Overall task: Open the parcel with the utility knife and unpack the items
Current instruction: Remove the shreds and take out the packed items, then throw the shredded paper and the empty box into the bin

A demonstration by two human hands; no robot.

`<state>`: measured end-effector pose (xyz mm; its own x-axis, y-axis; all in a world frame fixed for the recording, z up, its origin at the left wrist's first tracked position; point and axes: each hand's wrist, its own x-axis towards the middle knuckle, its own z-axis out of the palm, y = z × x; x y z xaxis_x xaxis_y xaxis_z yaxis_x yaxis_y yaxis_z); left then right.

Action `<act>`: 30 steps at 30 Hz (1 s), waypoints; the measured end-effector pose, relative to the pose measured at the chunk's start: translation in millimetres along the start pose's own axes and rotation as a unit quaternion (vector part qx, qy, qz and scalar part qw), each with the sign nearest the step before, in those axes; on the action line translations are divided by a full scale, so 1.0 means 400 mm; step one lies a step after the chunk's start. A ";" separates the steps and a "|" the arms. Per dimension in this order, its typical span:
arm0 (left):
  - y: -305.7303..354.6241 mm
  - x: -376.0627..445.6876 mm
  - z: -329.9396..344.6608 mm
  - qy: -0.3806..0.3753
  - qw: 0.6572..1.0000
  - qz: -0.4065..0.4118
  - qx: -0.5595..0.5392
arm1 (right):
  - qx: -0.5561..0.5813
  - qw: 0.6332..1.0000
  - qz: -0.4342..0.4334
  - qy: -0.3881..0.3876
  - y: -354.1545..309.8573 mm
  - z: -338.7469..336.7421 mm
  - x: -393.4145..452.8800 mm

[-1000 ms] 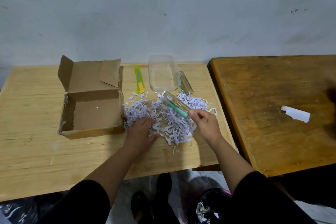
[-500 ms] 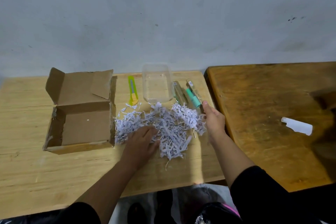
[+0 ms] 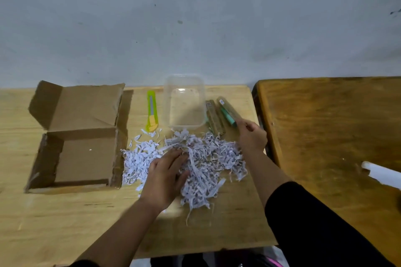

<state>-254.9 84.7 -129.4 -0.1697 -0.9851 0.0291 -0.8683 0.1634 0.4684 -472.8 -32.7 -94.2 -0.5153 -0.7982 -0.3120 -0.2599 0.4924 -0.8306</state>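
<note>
Left hand (image 3: pixel 166 176) lies flat and open, fingers spread, pressing on the shredded paper pile (image 3: pixel 195 167); it grips nothing. Right hand (image 3: pixel 250 136), at the pile's far right edge, is curled around the near end of a green-capped tube pack (image 3: pixel 227 110), which touches or nearly touches the desk (image 3: pixel 65 223). A second pack (image 3: pixel 213 118) lies just left of it. Left of the pile: the cardboard parcel (image 3: pixel 80 136), flaps up, looks empty. Beyond the pile: the clear plastic tub (image 3: pixel 184 102), with the utility knife (image 3: pixel 151 112) to its left; can't tell if the blade's out. Risks: items hidden in the shreds get missed; the left hand sweeping toward the knife could catch the blade; the pack rolls toward the nearby desk edge when let go.
</note>
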 end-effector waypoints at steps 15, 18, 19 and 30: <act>-0.022 -0.035 -0.068 0.043 0.992 -0.101 0.062 | -0.166 0.937 -0.283 -0.117 0.131 -0.062 -0.119; -0.039 -0.041 -0.069 -0.013 0.992 -0.126 0.029 | -0.234 0.889 -0.359 -0.161 0.171 -0.060 -0.122; -0.040 -0.042 -0.067 -0.036 0.992 -0.122 0.015 | -0.243 0.872 -0.385 -0.177 0.175 -0.057 -0.121; -0.054 -0.013 -0.051 -0.123 0.986 0.011 -0.108 | -0.255 0.769 -0.501 -0.305 0.179 0.029 -0.169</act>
<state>-226.0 85.1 -121.7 -0.3173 -0.9345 -0.1611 -0.7477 0.1421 0.6486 -447.3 52.4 -137.8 0.5897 -0.8037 0.0801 -0.6433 -0.5273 -0.5551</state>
